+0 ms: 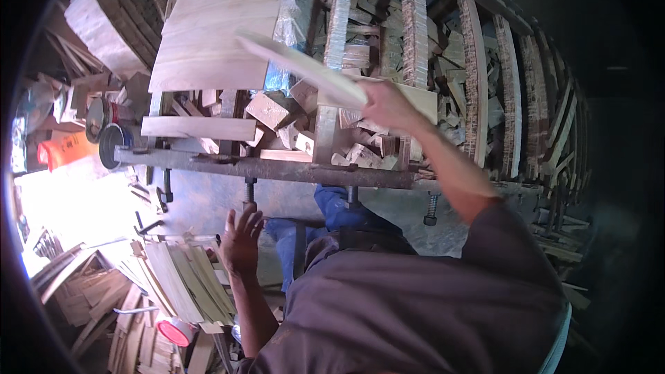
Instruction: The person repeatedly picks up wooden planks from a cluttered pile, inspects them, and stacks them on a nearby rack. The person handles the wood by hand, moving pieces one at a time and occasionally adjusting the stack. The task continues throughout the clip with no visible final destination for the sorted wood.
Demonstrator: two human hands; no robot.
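My right hand (387, 106) grips one end of a pale wooden board (306, 70), blurred by motion. The board slants up to the left over a metal clamping rack, whose front rail (280, 168) runs across before me. Behind my right hand, another pale board (423, 99) lies across the rack's bars. Below the rail, my left hand (242, 244) is raised with its fingers apart, nothing visible in it. Beside that hand stands a stack of thin wooden strips (182, 275). A wide thin wooden panel (218, 26) and a short wooden strip (197, 128) rest on the rack's left part.
Wood offcuts (267, 110) fill the space between the bars. Clamp screws (250, 189) stick out from the front rail towards my legs. At the left are an open can (110, 145) and an orange container (67, 149). A red-lidded tub (174, 331) sits among scrap strips at lower left.
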